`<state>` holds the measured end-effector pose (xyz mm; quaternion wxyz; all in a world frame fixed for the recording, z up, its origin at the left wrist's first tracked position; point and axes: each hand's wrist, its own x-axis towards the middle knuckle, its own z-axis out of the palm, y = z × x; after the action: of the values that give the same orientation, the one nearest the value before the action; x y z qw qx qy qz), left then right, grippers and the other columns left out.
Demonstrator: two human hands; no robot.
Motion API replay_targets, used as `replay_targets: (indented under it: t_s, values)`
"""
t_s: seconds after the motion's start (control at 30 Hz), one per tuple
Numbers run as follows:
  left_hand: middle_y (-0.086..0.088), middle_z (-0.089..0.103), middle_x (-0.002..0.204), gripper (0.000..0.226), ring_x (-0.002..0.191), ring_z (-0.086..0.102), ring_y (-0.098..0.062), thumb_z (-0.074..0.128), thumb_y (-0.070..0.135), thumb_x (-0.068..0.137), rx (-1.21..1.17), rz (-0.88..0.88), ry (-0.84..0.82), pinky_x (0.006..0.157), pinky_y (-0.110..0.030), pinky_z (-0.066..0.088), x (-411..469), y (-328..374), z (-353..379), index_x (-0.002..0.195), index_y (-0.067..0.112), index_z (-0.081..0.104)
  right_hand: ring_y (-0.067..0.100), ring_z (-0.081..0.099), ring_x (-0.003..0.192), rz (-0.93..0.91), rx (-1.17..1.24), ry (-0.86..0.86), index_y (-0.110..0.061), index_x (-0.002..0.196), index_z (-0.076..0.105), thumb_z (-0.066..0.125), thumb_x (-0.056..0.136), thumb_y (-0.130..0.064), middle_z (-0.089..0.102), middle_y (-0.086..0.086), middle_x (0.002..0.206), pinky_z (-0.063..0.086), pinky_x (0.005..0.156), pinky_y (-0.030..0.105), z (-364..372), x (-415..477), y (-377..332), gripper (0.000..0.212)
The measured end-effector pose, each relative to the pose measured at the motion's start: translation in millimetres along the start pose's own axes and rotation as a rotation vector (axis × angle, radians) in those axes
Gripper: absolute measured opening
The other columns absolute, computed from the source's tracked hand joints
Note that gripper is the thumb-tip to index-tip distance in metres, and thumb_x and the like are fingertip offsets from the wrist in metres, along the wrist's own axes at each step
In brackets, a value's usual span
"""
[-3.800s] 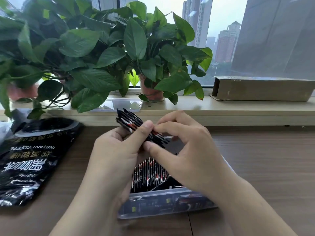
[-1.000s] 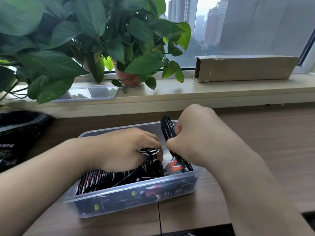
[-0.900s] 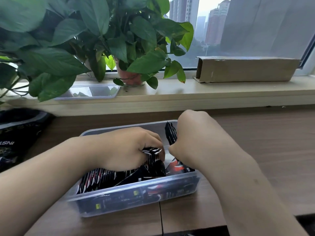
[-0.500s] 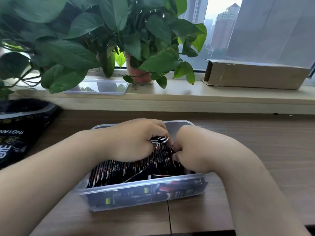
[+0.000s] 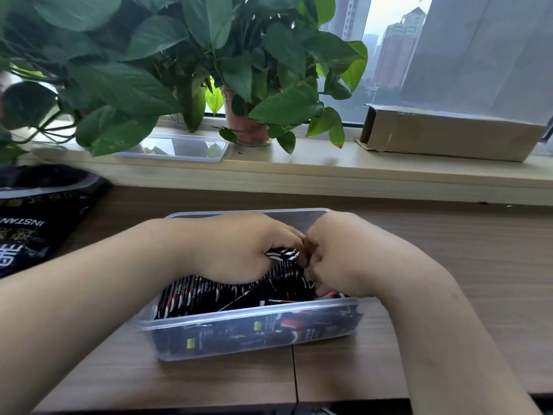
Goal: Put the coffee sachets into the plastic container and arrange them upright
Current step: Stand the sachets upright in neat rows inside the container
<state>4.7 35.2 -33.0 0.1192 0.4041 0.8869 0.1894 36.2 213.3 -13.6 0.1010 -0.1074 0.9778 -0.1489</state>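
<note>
A clear plastic container (image 5: 248, 317) stands on the wooden table in front of me. Inside it, several black, red and white coffee sachets (image 5: 191, 293) stand on edge in a row. Both of my hands are down in the container. My left hand (image 5: 239, 247) grips the tops of a bunch of sachets, whose striped ends stick out under its fingers. My right hand (image 5: 338, 256) is curled against that bunch from the right, fingertips pressed among the sachets. What lies under the hands is hidden.
A black instant coffee bag (image 5: 36, 217) lies at the left on the table. On the window sill behind are leafy potted plants (image 5: 245, 127), a clear plastic lid (image 5: 176, 146) and a long cardboard box (image 5: 449, 133). The table's front edge (image 5: 209, 410) is near me.
Earlier I held a bundle of sachets above the container. My right hand has lowered its sachets in and both hands have closed together around the row.
</note>
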Motion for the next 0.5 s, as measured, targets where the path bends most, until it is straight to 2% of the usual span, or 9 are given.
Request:
replay_targets:
  t_s: [0.13,0.27,0.37,0.43,0.5]
  values:
    - [0.013,0.071,0.118,0.039,0.111,0.064,-0.012,0.051,0.013,0.087,0.057,0.043,0.032,0.095,-0.039,0.049,5,-4,0,0.118,0.028,0.069,0.031,0.072,0.083,-0.043,-0.103,-0.017,-0.009,0.091,0.07,0.057,0.084,-0.002,0.073,0.012,0.088,0.062,0.076,0.041,-1,-4,-3,0.016]
    - [0.009,0.07,0.122,0.029,0.11,0.064,-0.013,0.061,0.023,0.093,0.167,0.115,0.038,0.091,-0.033,0.05,13,-4,-4,0.119,0.023,0.073,0.025,0.068,0.09,-0.102,-0.294,-0.012,-0.015,0.1,0.069,0.057,0.088,-0.007,0.071,0.004,0.097,0.056,0.073,0.03,-8,-9,-5,0.018]
    - [0.01,0.069,0.122,0.024,0.107,0.066,-0.015,0.069,0.018,0.091,0.208,0.138,0.038,0.088,-0.032,0.052,23,-12,1,0.112,0.029,0.075,0.021,0.069,0.092,-0.153,-0.366,-0.037,-0.019,0.099,0.072,0.06,0.088,-0.01,0.073,-0.001,0.097,0.058,0.081,0.033,-18,-10,-4,0.018]
    - [0.013,0.071,0.116,0.019,0.102,0.068,-0.017,0.07,0.024,0.088,0.21,0.153,0.071,0.084,-0.039,0.056,30,-17,4,0.104,0.035,0.074,0.018,0.068,0.093,-0.213,-0.409,-0.02,-0.024,0.097,0.074,0.06,0.089,-0.012,0.072,-0.007,0.095,0.057,0.084,0.034,-28,-12,-2,0.021]
    - [0.014,0.074,0.111,0.019,0.096,0.07,-0.016,0.067,0.031,0.086,0.243,0.13,0.048,0.08,-0.039,0.056,34,-14,1,0.103,0.034,0.075,0.016,0.066,0.097,-0.268,-0.478,-0.053,-0.03,0.105,0.075,0.058,0.09,-0.015,0.071,-0.012,0.099,0.055,0.087,0.032,-36,-15,-2,0.027]
